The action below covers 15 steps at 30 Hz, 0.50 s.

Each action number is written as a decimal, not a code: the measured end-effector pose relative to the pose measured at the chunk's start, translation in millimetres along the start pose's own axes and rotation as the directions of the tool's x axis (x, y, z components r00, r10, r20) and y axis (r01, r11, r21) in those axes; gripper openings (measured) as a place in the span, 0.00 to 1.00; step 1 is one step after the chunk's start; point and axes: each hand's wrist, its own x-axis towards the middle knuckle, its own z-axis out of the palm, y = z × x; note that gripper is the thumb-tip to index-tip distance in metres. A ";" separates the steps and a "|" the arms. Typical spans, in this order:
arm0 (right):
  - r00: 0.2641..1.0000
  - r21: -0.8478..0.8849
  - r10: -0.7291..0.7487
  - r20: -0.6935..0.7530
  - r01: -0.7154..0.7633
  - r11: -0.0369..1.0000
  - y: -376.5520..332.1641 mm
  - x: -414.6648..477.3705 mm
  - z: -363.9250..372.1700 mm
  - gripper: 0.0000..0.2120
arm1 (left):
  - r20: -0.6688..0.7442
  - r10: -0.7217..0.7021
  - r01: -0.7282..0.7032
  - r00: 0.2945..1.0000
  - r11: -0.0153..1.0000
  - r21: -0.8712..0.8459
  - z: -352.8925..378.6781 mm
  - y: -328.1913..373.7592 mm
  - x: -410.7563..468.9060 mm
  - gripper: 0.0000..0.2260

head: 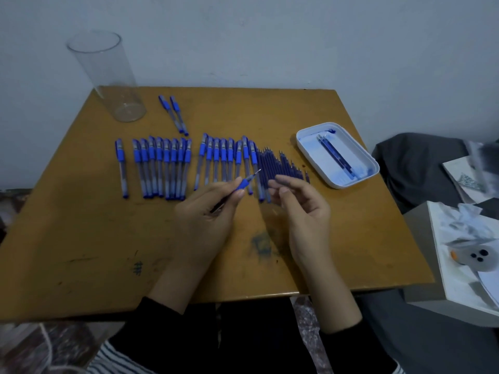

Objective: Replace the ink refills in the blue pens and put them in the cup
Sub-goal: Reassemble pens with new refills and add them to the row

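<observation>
left hand [208,214]: fingers closed around a pen, tip aimed far-right | right hand [302,209]: empty, fingers loosely curled, palm facing left | hands close, apart

Standing against a plain pale wall [270,36], a scuffed ochre table [81,238]; dim light falling.

A scuffed brown counter [81,238] stands against a pale wall [270,36]; crumpled paper [464,225] lies on a grey box [421,300] to its right.

A home room (plain walls): scuffed wooden desk [81,238], grey bedding [410,163] beside it.
</observation>
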 end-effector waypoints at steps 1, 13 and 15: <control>1.000 -0.052 0.016 0.017 -0.015 0.999 2.7 -2.2 2.9 0.09 | -0.003 -0.010 0.010 1.000 1.000 0.008 -5.3 -3.3 -0.7 0.12; 0.945 -0.511 0.100 0.311 0.078 0.856 14.4 -14.6 32.8 0.07 | 0.002 -0.103 0.102 0.995 0.989 0.110 -59.5 -27.5 -14.7 0.12; 0.944 -0.547 0.075 0.321 0.120 0.828 18.4 -16.7 32.7 0.08 | 0.010 -0.098 0.096 0.995 0.988 0.117 -62.4 -28.9 -17.7 0.12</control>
